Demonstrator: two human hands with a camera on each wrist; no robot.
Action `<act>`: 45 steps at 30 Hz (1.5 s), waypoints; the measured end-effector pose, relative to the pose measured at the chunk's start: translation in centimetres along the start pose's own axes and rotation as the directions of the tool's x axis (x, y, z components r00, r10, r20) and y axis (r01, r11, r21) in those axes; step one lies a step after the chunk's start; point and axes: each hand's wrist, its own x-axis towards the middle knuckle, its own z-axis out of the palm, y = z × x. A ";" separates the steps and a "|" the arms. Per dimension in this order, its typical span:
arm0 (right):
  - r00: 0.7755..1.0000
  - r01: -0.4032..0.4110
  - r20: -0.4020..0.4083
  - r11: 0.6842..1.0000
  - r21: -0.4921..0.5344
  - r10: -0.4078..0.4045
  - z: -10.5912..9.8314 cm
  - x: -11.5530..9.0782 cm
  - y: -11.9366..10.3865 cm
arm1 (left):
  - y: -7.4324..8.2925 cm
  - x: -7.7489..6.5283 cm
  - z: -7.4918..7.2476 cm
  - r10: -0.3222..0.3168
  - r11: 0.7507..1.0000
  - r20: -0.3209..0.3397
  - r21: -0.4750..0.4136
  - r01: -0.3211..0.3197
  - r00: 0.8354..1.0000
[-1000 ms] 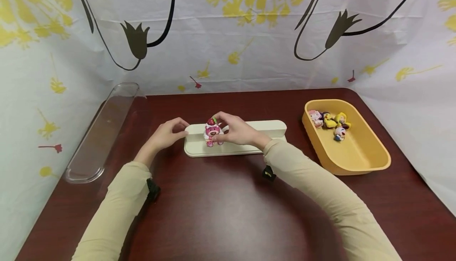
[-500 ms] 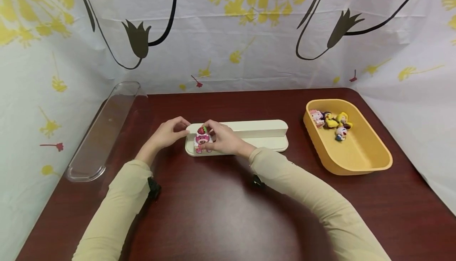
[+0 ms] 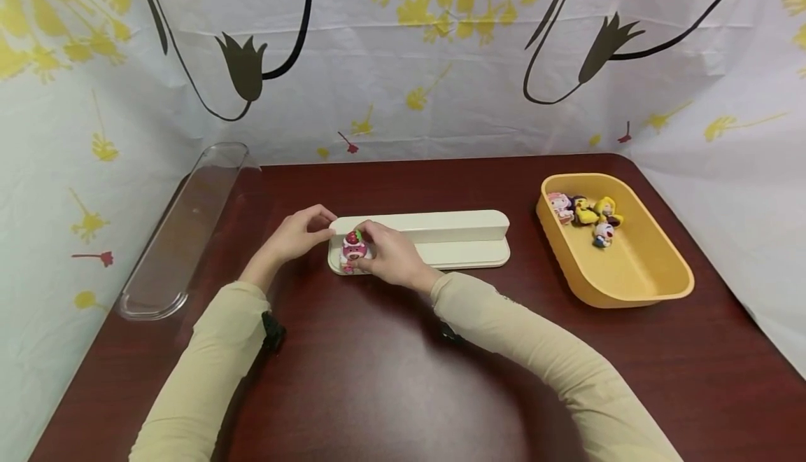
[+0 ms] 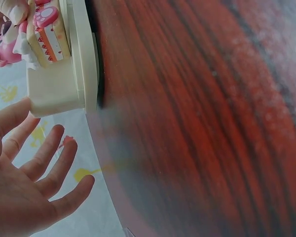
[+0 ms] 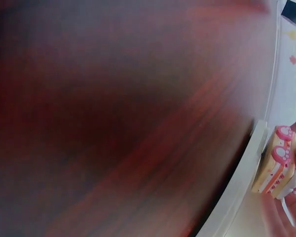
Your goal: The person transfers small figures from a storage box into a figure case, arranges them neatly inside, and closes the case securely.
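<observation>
On the table, a cream two-step display stand (image 3: 462,252) lies crosswise. My right hand (image 3: 395,255) grips a pink bear figurine (image 3: 354,248) with a strawberry on its head, thumb in front and fingers behind. The figurine is upright on the stand's lower step, near its left end. In the left wrist view, its cake-slice base (image 4: 50,39) shows stripes and pink paw soles. My left hand (image 3: 296,238) is at the stand's left end, thumb tip touching it and the other fingers loosely spread, as the left wrist view shows.
A yellow tray (image 3: 630,276) at the right holds several small figurines (image 3: 584,211). At the left lies a long clear plastic cover (image 3: 182,238). A patterned white cloth (image 3: 403,119) hangs behind the dark red table (image 3: 378,378).
My right hand has carried the bear figurine left and down, from mid-left of the stand to the left end of its lower step. The left hand stays in place.
</observation>
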 end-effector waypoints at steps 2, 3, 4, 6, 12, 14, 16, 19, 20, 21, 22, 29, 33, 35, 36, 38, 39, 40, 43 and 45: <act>1.000 -0.013 -0.014 0.999 -0.037 0.012 0.0 -0.1 -0.2 | 0.0 0.0 0.0 0.003 1.000 0.001 -0.001 -0.003 1.000; 1.000 -0.021 -0.019 0.998 -0.056 0.020 0.0 -0.2 -0.3 | 0.0 0.0 0.0 0.004 1.000 0.002 0.000 -0.004 1.000; 0.999 -0.030 -0.025 0.997 -0.069 0.028 0.0 -0.2 -0.3 | 0.0 0.0 0.0 0.004 1.000 0.002 0.000 -0.004 1.000; 0.999 -0.039 -0.037 0.996 -0.077 0.036 0.0 -0.2 -0.3 | 0.0 0.0 0.0 0.006 1.000 0.004 0.001 -0.006 1.000; 0.998 -0.013 -0.069 0.999 -0.048 0.009 0.2 -0.3 -0.1 | -0.1 0.0 0.1 0.004 1.000 0.009 0.003 -0.004 1.000; 0.997 -0.007 -0.081 0.998 -0.061 0.002 0.2 -0.3 -0.1 | -0.1 0.0 0.1 0.005 1.000 0.008 0.003 -0.005 1.000; 0.996 -0.006 -0.088 0.998 -0.070 0.000 0.3 -0.3 -0.2 | -0.1 0.1 0.0 0.009 1.000 0.008 0.004 -0.009 1.000; 0.995 -0.012 -0.095 0.997 -0.083 0.004 0.4 -0.3 -0.3 | -0.1 0.1 0.0 0.014 1.000 0.010 0.005 -0.014 1.000; 0.995 -0.016 -0.097 0.996 -0.087 0.008 0.4 -0.3 -0.3 | -0.1 0.1 0.0 0.016 1.000 0.010 0.005 -0.016 1.000; 0.995 -0.019 -0.099 0.996 -0.093 0.010 0.5 -0.3 -0.3 | -0.1 0.1 0.0 0.016 1.000 0.011 0.005 -0.016 1.000; 0.995 -0.023 -0.099 0.995 -0.098 0.013 0.5 -0.2 -0.3 | -0.1 0.1 0.0 0.016 1.000 0.011 0.005 -0.016 1.000; 0.995 -0.041 -0.097 0.993 -0.115 0.030 0.7 -0.2 -0.4 | -0.2 0.1 0.0 0.020 1.000 0.008 0.000 -0.020 1.000; 0.995 -0.054 -0.084 0.991 -0.122 0.044 0.8 -0.3 -0.4 | -0.2 0.1 0.0 0.018 1.000 0.009 -0.003 -0.018 1.000; 0.995 -0.061 -0.080 0.990 -0.127 0.051 0.7 -0.3 -0.5 | -0.2 0.1 0.0 0.017 1.000 0.009 -0.002 -0.017 1.000; 0.995 -0.065 -0.080 0.989 -0.130 0.055 0.7 -0.3 -0.5 | -0.1 0.0 0.0 0.017 1.000 0.009 -0.001 -0.017 1.000; 0.995 -0.072 -0.081 0.988 -0.139 0.061 0.7 -0.4 -0.5 | -0.1 0.0 0.0 0.018 1.000 0.010 0.001 -0.018 1.000; 0.995 -0.075 -0.083 0.987 -0.144 0.063 0.7 -0.4 -0.6 | -0.1 0.1 0.1 0.017 1.000 0.010 0.001 -0.017 1.000; 0.994 -0.077 -0.084 0.986 -0.148 0.065 0.7 -0.4 -0.6 | -0.1 0.1 0.1 0.017 1.000 0.010 0.001 -0.017 1.000; 0.994 -0.082 -0.089 0.984 -0.157 0.068 0.7 -0.4 -0.6 | -0.1 0.1 0.1 0.017 1.000 0.010 0.001 -0.017 1.000; 0.993 -0.085 -0.089 0.984 -0.158 0.072 0.7 -0.4 -0.6 | -0.1 0.1 0.1 0.016 1.000 0.009 0.002 -0.016 1.000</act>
